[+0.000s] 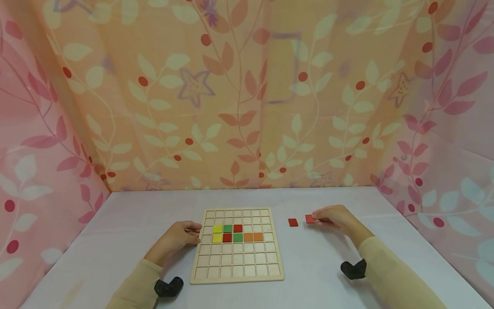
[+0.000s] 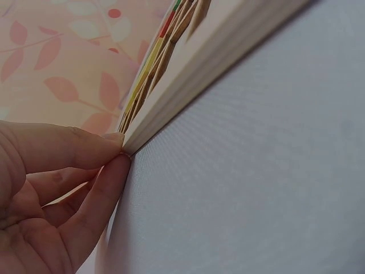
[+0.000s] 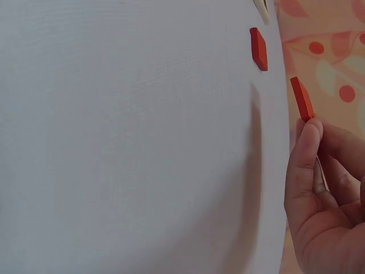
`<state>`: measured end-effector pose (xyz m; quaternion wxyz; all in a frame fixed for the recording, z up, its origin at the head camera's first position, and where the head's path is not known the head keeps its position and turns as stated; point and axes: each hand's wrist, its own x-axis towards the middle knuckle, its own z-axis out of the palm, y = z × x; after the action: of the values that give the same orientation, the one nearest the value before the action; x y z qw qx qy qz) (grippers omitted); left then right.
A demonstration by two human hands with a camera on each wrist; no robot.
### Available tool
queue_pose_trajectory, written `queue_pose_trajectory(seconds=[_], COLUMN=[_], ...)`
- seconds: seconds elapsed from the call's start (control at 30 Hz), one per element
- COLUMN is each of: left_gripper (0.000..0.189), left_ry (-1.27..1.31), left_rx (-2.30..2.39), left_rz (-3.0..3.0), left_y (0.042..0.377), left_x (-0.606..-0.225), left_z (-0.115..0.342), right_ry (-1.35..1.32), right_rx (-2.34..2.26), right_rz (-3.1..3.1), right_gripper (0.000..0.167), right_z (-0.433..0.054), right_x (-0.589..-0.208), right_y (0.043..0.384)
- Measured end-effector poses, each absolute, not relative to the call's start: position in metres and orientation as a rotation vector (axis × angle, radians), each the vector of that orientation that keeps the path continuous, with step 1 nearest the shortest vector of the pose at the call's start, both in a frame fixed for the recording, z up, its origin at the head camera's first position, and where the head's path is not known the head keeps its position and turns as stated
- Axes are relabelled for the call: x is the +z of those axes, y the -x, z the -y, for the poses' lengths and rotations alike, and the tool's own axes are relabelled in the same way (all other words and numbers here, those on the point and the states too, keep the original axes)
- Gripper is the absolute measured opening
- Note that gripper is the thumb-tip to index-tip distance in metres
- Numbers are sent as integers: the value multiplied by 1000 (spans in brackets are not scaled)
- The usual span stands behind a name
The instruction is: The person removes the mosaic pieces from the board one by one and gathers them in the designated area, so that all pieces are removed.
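A square wooden grid board [image 1: 237, 282] lies on the white-covered table, colored tiles set in two of its rows. My left hand [image 1: 179, 236] is at the board's left side; in the left wrist view its thumb and finger pinch the board's edge [image 2: 188, 85]. Right of the board, my right hand [image 1: 337, 219] holds a square red tile [image 1: 309, 219]. The right wrist view shows this tile [image 3: 302, 98] between thumb and fingertip, raised off the cloth. A second red tile [image 1: 293, 222] lies flat between the board and that hand.
On the board sit two yellow tiles [image 1: 218, 233], two green [image 1: 238, 237], two red [image 1: 227, 237] and two orange [image 1: 253, 237]. Flowered curtains [image 1: 239, 107] close off the table's back and both sides. A black device [image 1: 169, 287] is at each wrist.
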<state>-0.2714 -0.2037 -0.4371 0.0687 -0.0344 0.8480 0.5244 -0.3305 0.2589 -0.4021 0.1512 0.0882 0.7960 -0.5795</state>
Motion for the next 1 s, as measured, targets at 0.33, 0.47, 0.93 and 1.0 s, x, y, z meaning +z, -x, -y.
queue_pose_trajectory(seconds=[0.33, 0.47, 0.93, 1.0], left_gripper=[45, 45, 45, 45], left_ry=[135, 147, 134, 128], left_rx=[1563, 1558, 1557, 1560], left_rz=[-2568, -2567, -2562, -2564], left_y=[271, 270, 270, 271], left_x=[-436, -436, -436, -436], left_z=[202, 202, 202, 202], right_ry=[-243, -278, -353, -349], right_rx=[-1687, -1659, -1576, -1566], right_rz=[-2243, -2255, -2302, -2314], right_gripper=[34, 33, 36, 36], right_z=[-266, -265, -258, -258], right_x=[-410, -414, -421, -421], right_y=[335, 340, 350, 351])
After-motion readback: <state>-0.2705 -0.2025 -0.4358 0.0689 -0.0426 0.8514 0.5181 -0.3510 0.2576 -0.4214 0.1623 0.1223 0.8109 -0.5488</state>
